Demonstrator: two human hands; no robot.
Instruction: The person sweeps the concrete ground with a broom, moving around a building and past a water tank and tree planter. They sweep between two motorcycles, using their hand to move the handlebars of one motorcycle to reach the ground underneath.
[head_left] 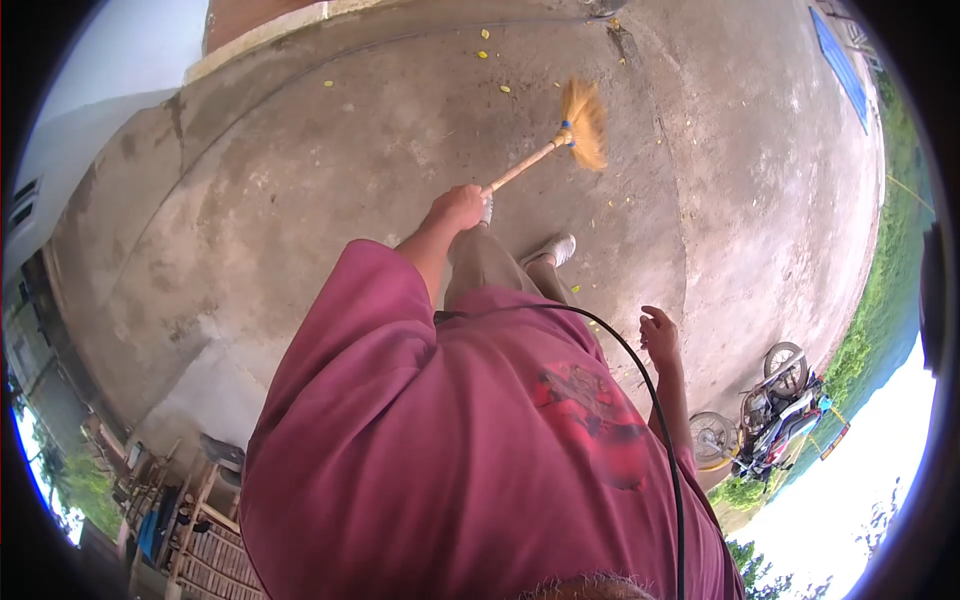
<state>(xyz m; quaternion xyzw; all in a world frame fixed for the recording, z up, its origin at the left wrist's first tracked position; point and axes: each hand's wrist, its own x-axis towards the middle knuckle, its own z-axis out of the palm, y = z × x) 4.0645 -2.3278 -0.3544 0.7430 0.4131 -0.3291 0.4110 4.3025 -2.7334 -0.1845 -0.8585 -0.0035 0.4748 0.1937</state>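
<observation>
So the left hand [460, 207] has its grip wrapped round the handle of a broom [519, 168], which sticks out past the feet, with its bristles [586, 126] fanned out and a bit blurry. Can't tell if they touch the floor [400, 130]. A few yellow leaves [505, 89] are scattered near the bristles. The right hand [660, 338] hangs out to the side with nothing in it, grip loosely spread, fingers a bit bent. A black cable [640, 365] runs over the pink shirt [470, 430], and there's a motorbike [785, 410] off to the right.
</observation>
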